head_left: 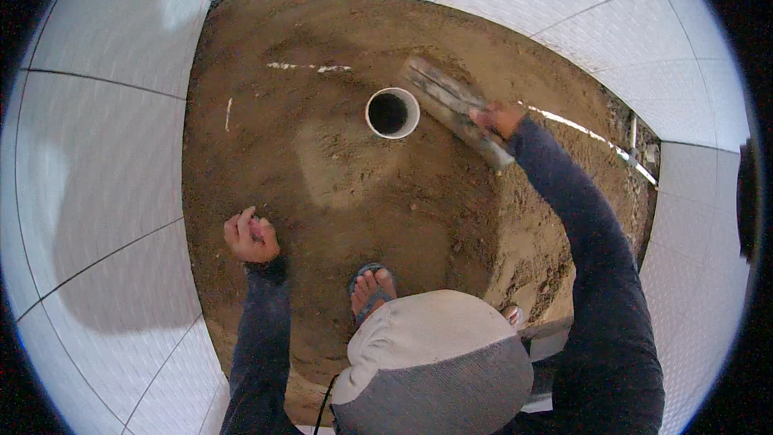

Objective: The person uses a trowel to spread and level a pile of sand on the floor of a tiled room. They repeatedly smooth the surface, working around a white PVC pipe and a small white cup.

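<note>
Head view: right grip (pixel 497 119) forward on trowel (pixel 451 101)

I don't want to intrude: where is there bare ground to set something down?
Bare soil lies between the left hand and the white pipe, and from the pipe back toward the left foot. It's crowded just right of the pipe, where the right hand holds a long flat tool.

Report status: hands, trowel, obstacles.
Right hand gripping trowel; left hand curled, contents unclear. Trowel slanted beside pipe. Pipe possibly in the way.
</note>
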`<state>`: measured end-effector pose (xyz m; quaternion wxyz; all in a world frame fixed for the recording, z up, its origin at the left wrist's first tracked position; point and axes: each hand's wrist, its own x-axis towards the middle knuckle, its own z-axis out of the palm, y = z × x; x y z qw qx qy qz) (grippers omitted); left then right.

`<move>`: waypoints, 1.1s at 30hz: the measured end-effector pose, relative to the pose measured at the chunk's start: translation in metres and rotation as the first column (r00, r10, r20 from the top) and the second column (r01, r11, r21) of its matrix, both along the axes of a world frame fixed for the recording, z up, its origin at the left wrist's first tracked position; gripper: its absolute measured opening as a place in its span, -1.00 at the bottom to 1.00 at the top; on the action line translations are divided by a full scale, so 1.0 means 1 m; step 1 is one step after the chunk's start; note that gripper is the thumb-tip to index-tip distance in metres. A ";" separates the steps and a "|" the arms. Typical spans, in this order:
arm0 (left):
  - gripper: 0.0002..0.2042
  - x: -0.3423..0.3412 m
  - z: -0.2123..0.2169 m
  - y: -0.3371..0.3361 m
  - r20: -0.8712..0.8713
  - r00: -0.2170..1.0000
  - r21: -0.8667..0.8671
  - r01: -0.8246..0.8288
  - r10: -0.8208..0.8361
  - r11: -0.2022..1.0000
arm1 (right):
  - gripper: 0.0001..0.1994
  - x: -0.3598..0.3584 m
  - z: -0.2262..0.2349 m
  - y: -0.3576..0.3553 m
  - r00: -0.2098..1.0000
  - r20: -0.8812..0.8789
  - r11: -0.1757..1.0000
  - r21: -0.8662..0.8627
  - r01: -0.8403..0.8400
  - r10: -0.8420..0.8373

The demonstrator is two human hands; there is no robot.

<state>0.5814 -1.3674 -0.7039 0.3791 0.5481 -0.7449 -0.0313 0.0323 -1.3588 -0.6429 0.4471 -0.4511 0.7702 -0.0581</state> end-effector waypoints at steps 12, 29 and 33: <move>-0.74 -0.002 0.003 0.003 -0.017 1.000 0.092 -0.019 0.021 0.996 | -0.52 -0.012 0.038 0.038 0.680 0.449 0.809 0.422 0.410 -0.579; -0.75 -0.001 0.006 0.001 -0.056 0.998 0.063 -0.019 0.023 0.998 | -0.51 0.298 0.010 0.064 0.901 0.433 0.923 -0.332 0.196 -0.035; -0.75 0.023 -0.008 0.001 0.002 1.000 -0.006 0.002 -0.002 1.000 | -0.52 0.372 -0.033 -0.051 0.997 0.036 0.917 -0.392 0.077 -0.068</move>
